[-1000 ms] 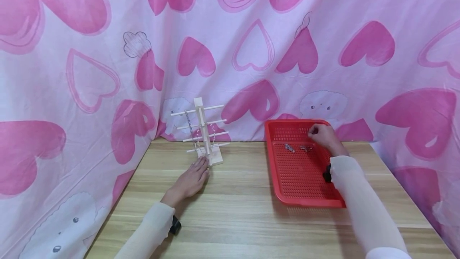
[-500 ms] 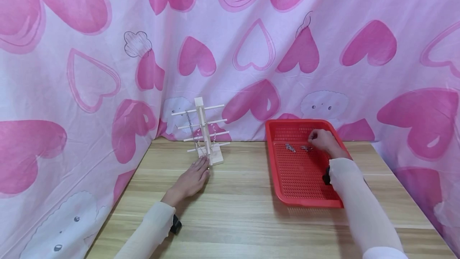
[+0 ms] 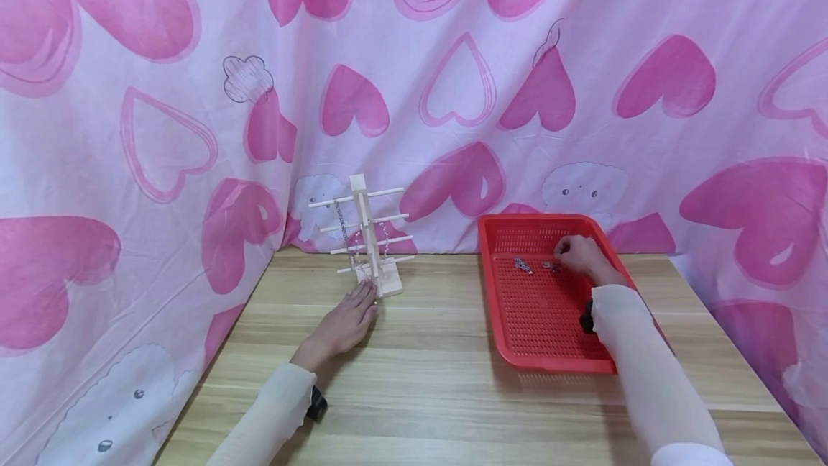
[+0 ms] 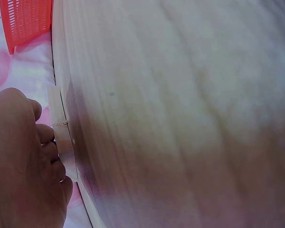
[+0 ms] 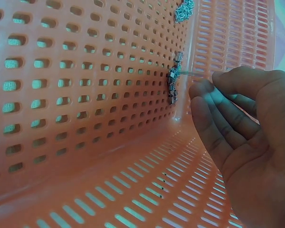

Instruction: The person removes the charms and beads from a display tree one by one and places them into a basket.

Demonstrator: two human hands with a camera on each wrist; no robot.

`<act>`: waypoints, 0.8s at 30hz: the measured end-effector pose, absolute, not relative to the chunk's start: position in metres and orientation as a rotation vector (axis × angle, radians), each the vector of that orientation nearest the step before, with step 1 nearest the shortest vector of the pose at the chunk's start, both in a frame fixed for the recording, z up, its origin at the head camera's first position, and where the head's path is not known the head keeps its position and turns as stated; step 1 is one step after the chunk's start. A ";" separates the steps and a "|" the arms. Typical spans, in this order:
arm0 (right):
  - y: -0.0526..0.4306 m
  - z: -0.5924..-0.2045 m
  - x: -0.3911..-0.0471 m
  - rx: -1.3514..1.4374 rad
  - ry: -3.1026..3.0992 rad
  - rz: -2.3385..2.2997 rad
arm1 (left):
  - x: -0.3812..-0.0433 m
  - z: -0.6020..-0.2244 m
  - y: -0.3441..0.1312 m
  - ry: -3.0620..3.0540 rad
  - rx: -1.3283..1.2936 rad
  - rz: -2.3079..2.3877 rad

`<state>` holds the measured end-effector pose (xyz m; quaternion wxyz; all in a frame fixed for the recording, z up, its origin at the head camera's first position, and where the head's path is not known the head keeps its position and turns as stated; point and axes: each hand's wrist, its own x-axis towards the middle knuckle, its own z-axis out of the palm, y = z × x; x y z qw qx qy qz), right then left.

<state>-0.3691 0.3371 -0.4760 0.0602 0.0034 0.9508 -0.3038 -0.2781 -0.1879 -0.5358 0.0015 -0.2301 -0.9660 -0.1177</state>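
Observation:
My left hand (image 3: pixel 341 323) lies with straight fingers against the foot of a pale wooden jewelry stand (image 3: pixel 370 236). In the left wrist view, the fingertips of that hand (image 4: pixel 26 156) are at the stand's base (image 4: pixel 57 107), near a thin chain. Over the back of a red plastic basket (image 3: pixel 556 365) is my right hand (image 3: pixel 585 259). In the right wrist view its thumb and fingertips pinch a thin strand leading to a silver necklace (image 5: pixel 173 80) with small shiny blocks, bunched on the basket floor. Another silver chain (image 5: pixel 184 10) lies apart from it, in a heap.
A silver chain (image 3: pixel 341 221) hangs from the stand's left pegs, and a beaded strand (image 3: pixel 386 237) from the right ones. Wood-grain tabletop (image 3: pixel 427 351) stretches between stand and basket. A pink heart-print cloth (image 3: pixel 446 92) closes off the back and sides.
My right hand has dropped slightly inside the basket, its fingertips nearer the necklace on the floor. The left hand has stayed in place at the stand's base.

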 end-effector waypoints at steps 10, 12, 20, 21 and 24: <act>0.336 -0.473 -0.368 -0.006 2.881 -0.923 | -0.278 -0.539 -0.189 -2.997 -0.752 -0.397; 0.336 -0.472 -0.368 -0.004 2.875 -0.932 | -0.278 -0.538 -0.188 -3.008 -0.740 -0.407; 0.330 -0.464 -0.365 -0.015 2.895 -0.946 | -0.277 -0.535 -0.187 -3.022 -0.716 -0.429; 0.329 -0.462 -0.364 -0.028 2.905 -0.947 | -0.277 -0.535 -0.187 -3.024 -0.720 -0.419; 0.326 -0.459 -0.364 -0.069 2.951 -0.930 | -0.277 -0.534 -0.187 -3.031 -0.728 -0.401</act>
